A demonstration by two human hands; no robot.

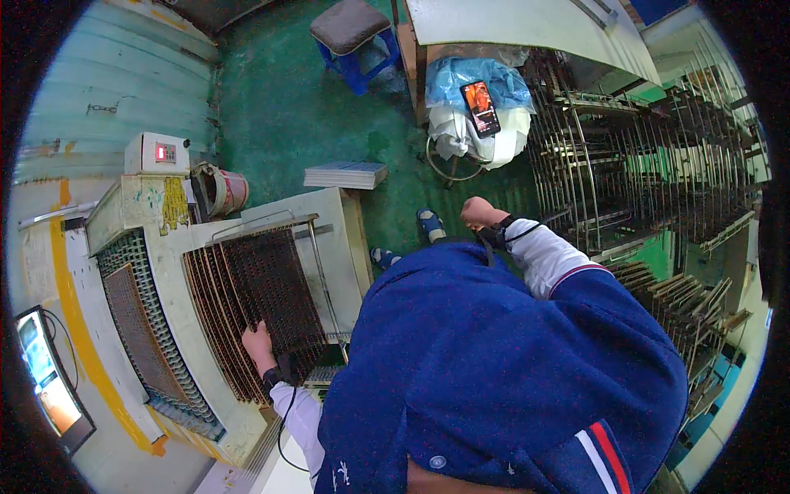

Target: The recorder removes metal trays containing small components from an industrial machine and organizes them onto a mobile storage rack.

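My left hand (259,345) is at a wire-framed rack of thin brown perforated boards (267,280) standing on edge in a row. Its fingers are closed at the edge of one of the boards; the fingertips are partly hidden. My right hand (484,214) is held out in front of my body, over the green floor, curled into a fist with nothing seen in it. Both wrists wear black bands with cables. To the left of the rack, another brown perforated board (141,329) lies on a machine's bed of rollers (123,255).
A white control box (158,154) sits on the machine, with a bucket (224,189) behind. Ahead are a stack of white sheets (346,174), a blue-legged stool (352,41) and a bag-covered stool carrying a phone (480,108). Metal racks (625,156) line the right; a screen (51,379) glows far left.
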